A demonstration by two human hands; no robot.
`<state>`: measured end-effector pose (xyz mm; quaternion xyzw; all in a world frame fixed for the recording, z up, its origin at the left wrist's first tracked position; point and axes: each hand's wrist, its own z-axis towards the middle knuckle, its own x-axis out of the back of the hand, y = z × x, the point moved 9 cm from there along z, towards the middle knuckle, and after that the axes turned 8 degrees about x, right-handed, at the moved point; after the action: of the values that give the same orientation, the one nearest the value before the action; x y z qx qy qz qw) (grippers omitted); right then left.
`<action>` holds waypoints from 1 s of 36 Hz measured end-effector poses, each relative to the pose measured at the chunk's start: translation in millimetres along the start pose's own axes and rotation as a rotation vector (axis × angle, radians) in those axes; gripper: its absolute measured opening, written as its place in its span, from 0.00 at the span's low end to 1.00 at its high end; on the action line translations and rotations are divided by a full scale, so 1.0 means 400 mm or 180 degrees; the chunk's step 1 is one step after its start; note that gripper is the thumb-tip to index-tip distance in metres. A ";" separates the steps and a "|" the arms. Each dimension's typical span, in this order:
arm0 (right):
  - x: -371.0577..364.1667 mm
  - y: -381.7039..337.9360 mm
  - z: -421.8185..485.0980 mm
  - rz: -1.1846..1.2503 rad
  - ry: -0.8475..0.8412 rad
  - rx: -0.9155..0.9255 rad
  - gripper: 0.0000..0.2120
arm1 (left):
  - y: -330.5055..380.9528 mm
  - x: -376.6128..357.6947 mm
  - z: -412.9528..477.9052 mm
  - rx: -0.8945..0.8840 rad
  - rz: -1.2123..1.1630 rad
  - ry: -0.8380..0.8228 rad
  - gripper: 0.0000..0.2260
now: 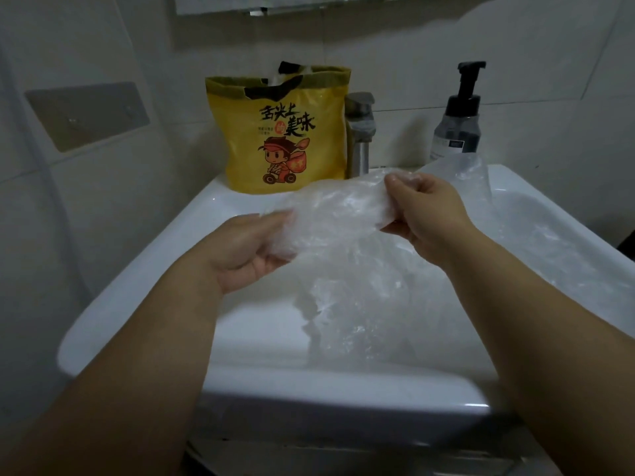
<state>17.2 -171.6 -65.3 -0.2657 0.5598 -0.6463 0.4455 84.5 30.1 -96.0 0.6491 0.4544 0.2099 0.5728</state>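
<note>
Nearest to me is the front rim of the white ceramic sink [343, 383], and my forearms reach across it over the basin.

My left hand [247, 250] has its fingers curled round one end of a clear, crumpled thin plastic bag [343, 214]. My right hand [426, 214] pinches the other end, a little higher and farther back. Both hands are clamped on the bag. It is stretched between them above the middle of the basin, and its loose lower part hangs down towards the bowl. The wrinkled film blurs my view of the basin floor behind it.

Just beyond my right hand, a second piece of clear plastic film [460, 173] rises over the right back corner of the sink and hides the foot of the bottle behind it.

On the back ledge to the left stands a yellow printed plastic carrier bag [285, 132] with black characters and a cartoon rider on its front. Just beside it on the right is the brushed-metal tap [359, 132], partly covered by the bag's edge. Well to the right stands a dark translucent pump bottle with a black head [457, 121].

Farthest away, on the left tiled wall, is a flat grey adhesive hook plate [87, 115].
</note>
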 end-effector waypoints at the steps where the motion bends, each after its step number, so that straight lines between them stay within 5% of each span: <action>1: -0.001 0.001 0.000 -0.0028 -0.0094 -0.0063 0.03 | 0.007 0.009 -0.002 -0.0102 -0.0051 0.0115 0.03; 9: -0.028 -0.007 -0.018 -0.0029 -0.1012 -0.0501 0.02 | 0.054 0.089 0.008 -0.0593 -0.1230 0.0407 0.11; 20: -0.105 0.062 -0.088 -0.0527 -0.2153 -0.1313 0.23 | 0.075 0.057 0.000 -0.0932 -0.0949 0.0353 0.15; 24: -0.109 0.071 -0.089 -0.1081 -0.2067 -0.1012 0.05 | 0.088 0.047 -0.004 -0.0971 -0.0990 0.0223 0.18; 29: -0.138 0.015 -0.078 -0.0057 -0.1566 -0.0642 0.06 | 0.098 0.030 -0.032 -0.1035 -0.1945 -0.0339 0.44; 32: -0.166 0.018 -0.090 0.0251 -0.1450 -0.0610 0.04 | 0.024 -0.056 -0.012 -0.0341 -0.0694 -0.0547 0.59; 34: -0.181 0.033 -0.098 0.0003 -0.1444 -0.0527 0.04 | -0.037 -0.137 -0.009 -0.0053 0.0239 -0.0832 0.51; 36: -0.188 0.042 -0.101 -0.0293 -0.1444 -0.0366 0.05 | -0.048 -0.163 0.003 -0.0122 0.0464 -0.0691 0.32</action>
<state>22.6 -86.0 -79.0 -0.4542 0.4686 -0.5567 0.5140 46.1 -26.0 -98.1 0.6883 0.3373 0.1881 0.6141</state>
